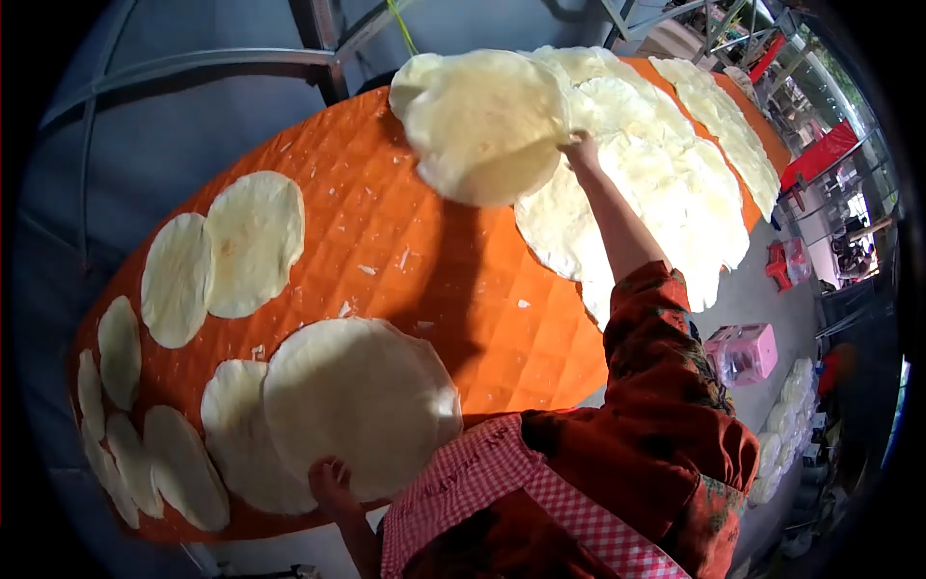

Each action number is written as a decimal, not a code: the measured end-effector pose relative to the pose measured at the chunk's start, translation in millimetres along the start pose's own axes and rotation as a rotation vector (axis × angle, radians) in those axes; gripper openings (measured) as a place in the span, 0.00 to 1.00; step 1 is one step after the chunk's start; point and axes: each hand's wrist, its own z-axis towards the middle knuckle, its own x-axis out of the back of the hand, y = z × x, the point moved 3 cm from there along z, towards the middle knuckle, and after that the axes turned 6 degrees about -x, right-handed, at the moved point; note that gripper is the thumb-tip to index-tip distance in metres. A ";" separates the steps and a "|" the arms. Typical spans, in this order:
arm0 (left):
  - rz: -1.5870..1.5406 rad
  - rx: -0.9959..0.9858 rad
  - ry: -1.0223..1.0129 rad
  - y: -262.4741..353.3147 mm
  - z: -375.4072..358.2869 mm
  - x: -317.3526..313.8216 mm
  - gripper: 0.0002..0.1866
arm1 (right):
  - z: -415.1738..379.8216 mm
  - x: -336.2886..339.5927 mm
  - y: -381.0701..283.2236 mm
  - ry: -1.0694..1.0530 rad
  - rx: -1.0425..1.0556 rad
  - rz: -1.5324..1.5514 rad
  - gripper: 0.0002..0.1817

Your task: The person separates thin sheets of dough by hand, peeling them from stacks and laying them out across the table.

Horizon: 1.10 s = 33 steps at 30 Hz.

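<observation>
My right hand (581,151) reaches to the far side of the table, its fingers closed on the edge of a large round flatbread (482,121). That thin, pale sheet lies partly over another round at its left and beside a wide overlapping layer of flatbreads (646,164). My left hand (333,482) is at the near edge of another large flatbread (357,405), its fingers loosely bent and slightly apart, with nothing visible in them. Whether the fingertips touch the bread is hard to tell. This bread overlaps a second round (246,434) at its left and lies partly in shadow.
An orange quilted cloth (386,246) with scattered crumbs covers the table. More flatbreads (256,241) lie toward the left end. Metal frame bars (212,60) run behind the far edge. On the floor at right are a pink stool (743,352) and a red stool (786,262).
</observation>
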 end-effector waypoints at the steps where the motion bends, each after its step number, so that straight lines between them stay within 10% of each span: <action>1: 0.001 0.005 -0.020 -0.6 -3.3 -1.7 0.10 | -3.7 2.6 29.9 0.197 0.091 -0.360 0.21; 4: 0.045 0.012 -0.032 -7.9 -8.4 2.4 0.09 | -142.9 -32.7 45.9 -0.281 -0.017 0.350 0.13; 9: 0.033 -0.010 -0.058 2.4 -11.4 1.3 0.08 | -390.1 -126.5 44.6 -1.082 -0.227 -0.042 0.15; 12: 0.010 -0.036 -0.115 5.3 -11.0 12.4 0.08 | -440.6 -139.7 32.7 -0.711 0.228 -0.417 0.20; 20: -0.111 -0.002 -0.226 -14.8 -9.9 38.4 0.09 | -433.3 -166.4 16.5 -1.014 0.213 -0.066 0.16; 23: -0.206 0.032 -0.338 1.0 -3.7 25.0 0.12 | -433.4 -118.3 -140.3 -1.058 0.360 -0.090 0.21; 28: -0.828 0.158 -0.682 43.3 -5.1 -21.1 0.25 | -519.0 -52.1 -297.4 -0.856 1.009 -0.514 0.18; 33: -1.359 0.249 -0.867 59.2 -16.7 -35.6 0.30 | -631.7 -66.6 -237.1 -0.890 1.263 -0.851 0.10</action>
